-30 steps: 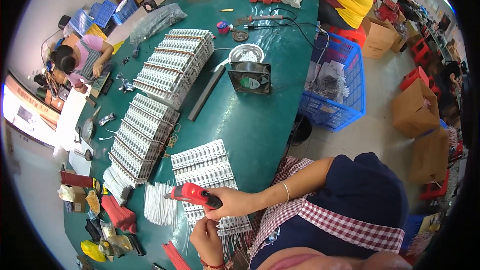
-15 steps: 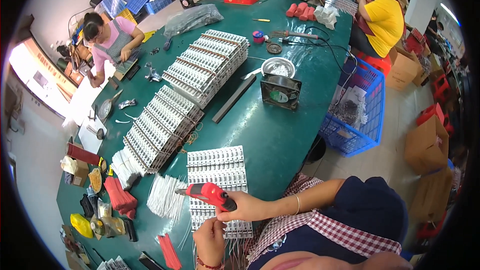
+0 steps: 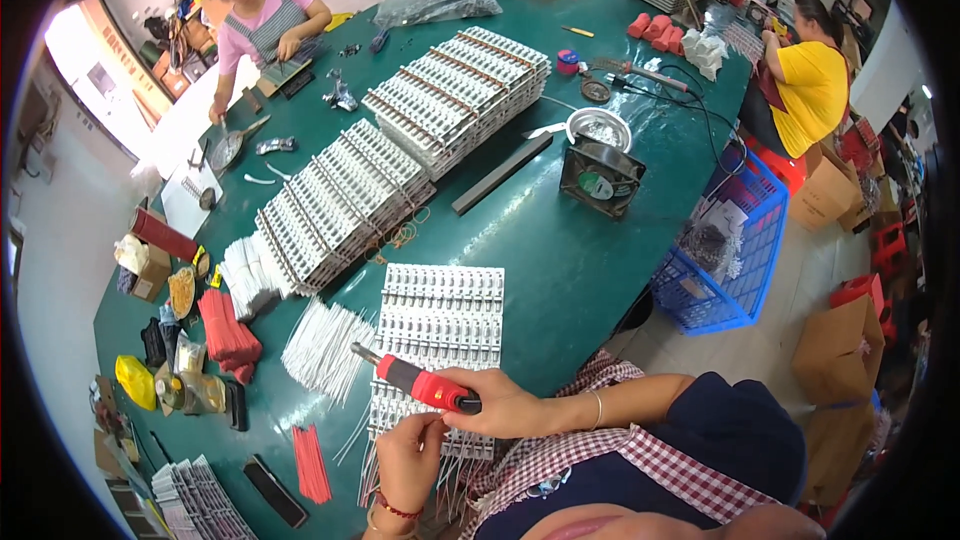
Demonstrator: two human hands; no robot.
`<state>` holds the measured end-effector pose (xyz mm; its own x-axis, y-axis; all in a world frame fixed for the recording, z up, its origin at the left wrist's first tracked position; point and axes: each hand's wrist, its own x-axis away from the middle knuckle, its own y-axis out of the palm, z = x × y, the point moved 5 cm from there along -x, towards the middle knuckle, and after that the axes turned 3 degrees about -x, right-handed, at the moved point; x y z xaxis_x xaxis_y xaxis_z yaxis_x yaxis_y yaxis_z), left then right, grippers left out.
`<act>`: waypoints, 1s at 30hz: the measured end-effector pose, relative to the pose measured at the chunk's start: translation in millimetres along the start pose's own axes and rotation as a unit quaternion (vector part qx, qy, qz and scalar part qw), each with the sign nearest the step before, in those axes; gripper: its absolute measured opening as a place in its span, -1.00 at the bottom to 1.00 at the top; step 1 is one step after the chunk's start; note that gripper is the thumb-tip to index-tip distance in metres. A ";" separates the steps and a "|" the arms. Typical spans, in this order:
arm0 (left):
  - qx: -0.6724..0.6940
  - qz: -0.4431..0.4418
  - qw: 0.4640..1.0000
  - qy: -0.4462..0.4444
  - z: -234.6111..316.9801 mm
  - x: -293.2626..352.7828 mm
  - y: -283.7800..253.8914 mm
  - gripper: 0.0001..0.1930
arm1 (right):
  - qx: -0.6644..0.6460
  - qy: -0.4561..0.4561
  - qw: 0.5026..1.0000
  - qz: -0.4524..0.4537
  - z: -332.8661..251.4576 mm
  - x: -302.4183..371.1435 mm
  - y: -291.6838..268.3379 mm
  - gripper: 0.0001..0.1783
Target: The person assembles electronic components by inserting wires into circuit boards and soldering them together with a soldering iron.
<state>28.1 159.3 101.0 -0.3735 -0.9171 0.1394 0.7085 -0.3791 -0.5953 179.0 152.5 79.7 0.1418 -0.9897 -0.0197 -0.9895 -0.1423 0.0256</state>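
My right hand point(image 3: 500, 403) is wrapped round a red-and-black hand tool point(image 3: 425, 383) with a metal tip pointing up and left; its exact kind is unclear. Below the tool stands a panel of white plastic parts in rows with metal pieces point(image 3: 440, 315), and thin white wires trail from its near edge. My left hand point(image 3: 405, 455) is close beside the right one, thumb and fingers pinched together. Whatever lies in that pinch is too small to make out. Left of the panel lies a loose bundle of white wires point(image 3: 325, 352).
Two stacks of similar panels point(image 3: 340, 200) fill the table's middle. Near the left lie red wire bundles point(image 3: 312, 465) and a black tray-like piece point(image 3: 275, 492). A square fan point(image 3: 600, 180) stands beside a metal bowl point(image 3: 600, 125). A blue crate point(image 3: 725, 260) sits right; co-workers occupy both sides.
The whole view has shifted, showing more of the near left table. My hands keep the same grips near the panel. The left co-worker's hand has reached toward a round pan.
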 end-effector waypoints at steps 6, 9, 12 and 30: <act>-0.070 0.026 0.996 0.044 9.4 11.4 -2.5 -0.92 | 0.031 0.020 0.999 -0.028 -7.1 0.3 7.8 -0.45; -0.100 0.031 0.993 0.056 10.9 17.3 2.6 -0.96 | 0.029 -0.016 0.999 0.005 -10.1 7.9 7.0 -0.41; -0.112 0.058 0.988 0.087 17.1 22.8 4.9 -0.97 | 0.025 -0.012 1.000 0.000 -12.0 14.3 6.2 -0.40; -0.039 0.108 0.993 0.017 35.2 61.1 18.5 -0.87 | 0.001 -0.089 0.996 -0.004 -29.6 49.9 -1.7 -0.45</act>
<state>39.5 91.9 126.4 -0.2388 -0.9708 -0.0232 0.7266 -0.1628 -0.6675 188.6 102.8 108.3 0.1429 -0.9698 -0.1976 -0.9884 -0.1503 0.0228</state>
